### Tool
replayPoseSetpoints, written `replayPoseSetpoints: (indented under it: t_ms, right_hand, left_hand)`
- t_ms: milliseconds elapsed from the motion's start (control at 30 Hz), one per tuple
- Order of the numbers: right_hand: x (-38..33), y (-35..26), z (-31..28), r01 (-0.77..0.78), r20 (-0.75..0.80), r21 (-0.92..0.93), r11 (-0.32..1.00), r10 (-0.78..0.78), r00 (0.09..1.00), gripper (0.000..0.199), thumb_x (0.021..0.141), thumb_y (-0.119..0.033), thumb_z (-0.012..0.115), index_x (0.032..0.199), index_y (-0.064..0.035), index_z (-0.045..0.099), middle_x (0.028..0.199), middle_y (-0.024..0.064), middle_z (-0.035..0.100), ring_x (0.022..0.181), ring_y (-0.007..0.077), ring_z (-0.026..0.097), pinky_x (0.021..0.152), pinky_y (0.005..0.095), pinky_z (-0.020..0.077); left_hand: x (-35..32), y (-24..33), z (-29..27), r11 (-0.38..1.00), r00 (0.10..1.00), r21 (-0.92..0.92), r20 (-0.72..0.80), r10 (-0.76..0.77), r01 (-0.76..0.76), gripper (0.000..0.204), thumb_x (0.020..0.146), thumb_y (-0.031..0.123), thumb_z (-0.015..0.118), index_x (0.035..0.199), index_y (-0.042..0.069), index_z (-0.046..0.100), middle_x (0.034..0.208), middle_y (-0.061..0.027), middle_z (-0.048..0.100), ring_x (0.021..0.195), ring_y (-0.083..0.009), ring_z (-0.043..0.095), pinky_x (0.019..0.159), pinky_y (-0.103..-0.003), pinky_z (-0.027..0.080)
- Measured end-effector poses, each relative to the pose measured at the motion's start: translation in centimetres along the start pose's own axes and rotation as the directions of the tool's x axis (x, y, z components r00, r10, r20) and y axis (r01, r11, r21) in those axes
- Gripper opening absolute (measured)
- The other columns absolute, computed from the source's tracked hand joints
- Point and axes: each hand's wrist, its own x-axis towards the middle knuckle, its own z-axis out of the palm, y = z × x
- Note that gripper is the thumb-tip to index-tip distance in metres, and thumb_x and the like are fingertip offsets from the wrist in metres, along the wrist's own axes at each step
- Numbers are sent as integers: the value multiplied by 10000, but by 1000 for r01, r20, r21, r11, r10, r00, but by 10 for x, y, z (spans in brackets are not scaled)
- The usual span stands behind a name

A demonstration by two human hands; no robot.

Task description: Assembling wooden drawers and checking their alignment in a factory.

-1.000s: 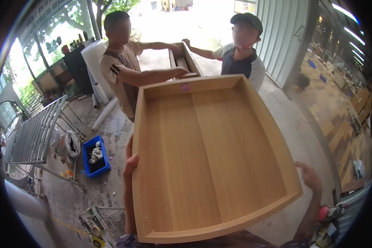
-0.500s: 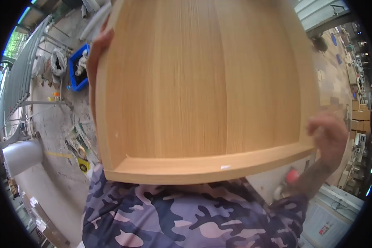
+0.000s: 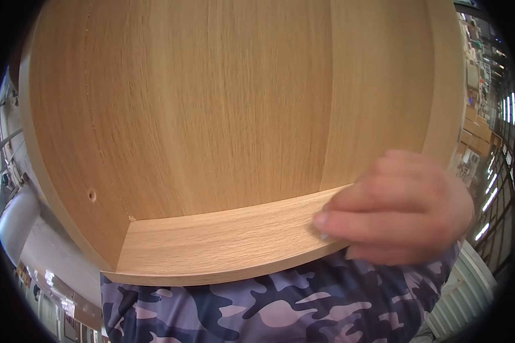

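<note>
A shallow wooden box (image 3: 229, 114), like a drawer, with light wood grain fills most of the view, its hollow side toward me. Its near side board (image 3: 223, 246) lies against my camouflage-patterned top (image 3: 280, 314). My right hand (image 3: 406, 208) is over the right part of that board, slightly blurred, with thumb and fingers pinched together. A bit of a small white sticker (image 3: 324, 235) shows at the fingertips; the rest is covered. A round hole (image 3: 92, 196) marks the left side board, and crumbs (image 3: 133, 218) sit in the near left corner. My left hand cannot be seen.
Beyond the box's left side stands a pale roll of sheet material (image 3: 18, 226). Stacked cardboard boxes (image 3: 479, 130) are at the far right. A ribbed light grey panel (image 3: 463, 291) is at the lower right.
The box has come closer and fills more of the view. My right hand has moved left, from beside the box onto its near board at the white sticker. My left hand has gone from sight.
</note>
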Motion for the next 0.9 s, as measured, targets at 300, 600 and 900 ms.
replayPoseSetpoints:
  t_ms: [300,600,900]
  right_hand:
    - [-21,20,-6,-153,13,429,890,164,986,296,778,-218,926,1012,-71,818,912,68,738,768,195,707,598,315,542]
    - [-18,2,6,-45,-31,174,984,52,998,369,749,-121,903,1095,-43,800,1006,85,756,812,198,690,675,331,505]
    - [-25,6,1,-32,2,91,995,31,1000,403,787,-91,822,1185,-48,773,1048,76,750,846,186,684,704,325,474]
  left_hand:
    - [40,3,29,990,977,-73,171,130,-119,634,1000,378,639,1543,84,496,1407,-105,645,1257,-197,605,1082,-355,459]
    - [74,-1,31,976,943,-126,260,207,-179,662,990,372,662,1563,99,476,1419,-106,639,1287,-208,591,1101,-369,452]
    - [98,-20,42,952,897,-209,338,284,-223,692,980,365,686,1583,115,456,1431,-108,633,1316,-220,578,1120,-383,445]
